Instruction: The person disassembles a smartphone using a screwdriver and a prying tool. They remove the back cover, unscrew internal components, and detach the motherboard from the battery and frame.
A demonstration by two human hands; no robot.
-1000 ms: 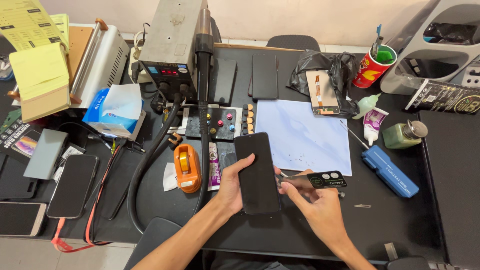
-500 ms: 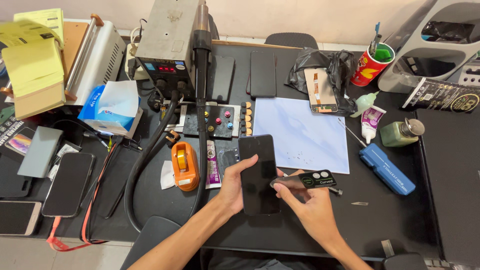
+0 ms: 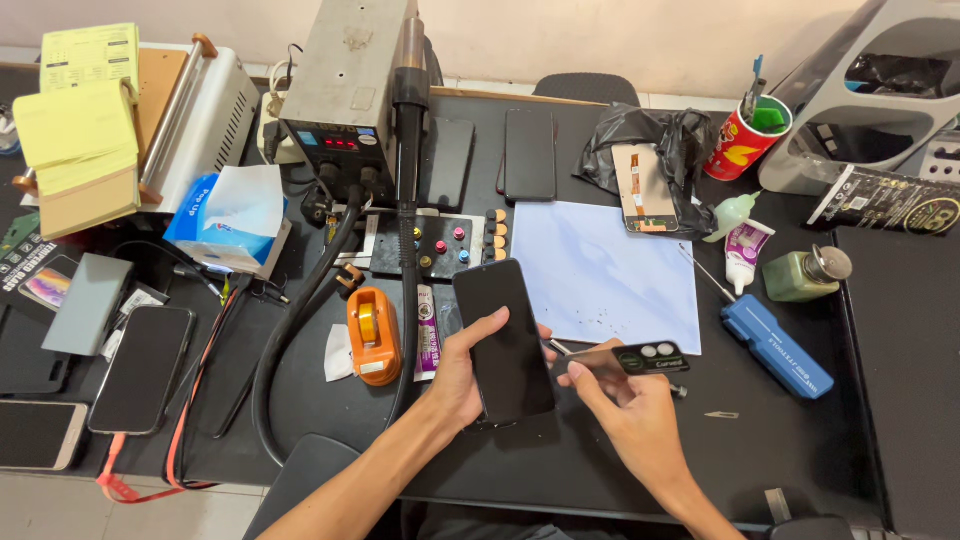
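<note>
Hands: left hand (image 3: 462, 372) gripped a black smartphone (image 3: 504, 340) from its left edge, thumb across the dark screen, holding it raised just above the surface (image 3: 560, 460); right hand (image 3: 625, 405) pinched a small black strip with two round camera-lens openings (image 3: 645, 358) between thumb and fingers, just beside the phone's right edge. Smartphone: glass face up, unlit, upper end tilted away from the wearer. Step in hand, as judged: comparing or fitting the lens strip against the handset, which seemed nearly aligned but not yet joined. Next move, as judged, would call for a steady hold by the left hand and fine placement of the strip by the right. Adjacent items: white sheet of paper (image 3: 605, 275) behind the hands; orange tape dispenser (image 3: 373, 335) to the left; black hose (image 3: 300, 330) curving from a grey hot-air station (image 3: 345, 90); blue tissue box (image 3: 225, 225); blue flat case (image 3: 775, 345) and green bottle (image 3: 805, 272) to the right; red cup of tools (image 3: 745, 140); black bag (image 3: 650, 140) with a phone part on it; several spare phones (image 3: 140, 365) at far left; yellow notepads (image 3: 75, 150).
</note>
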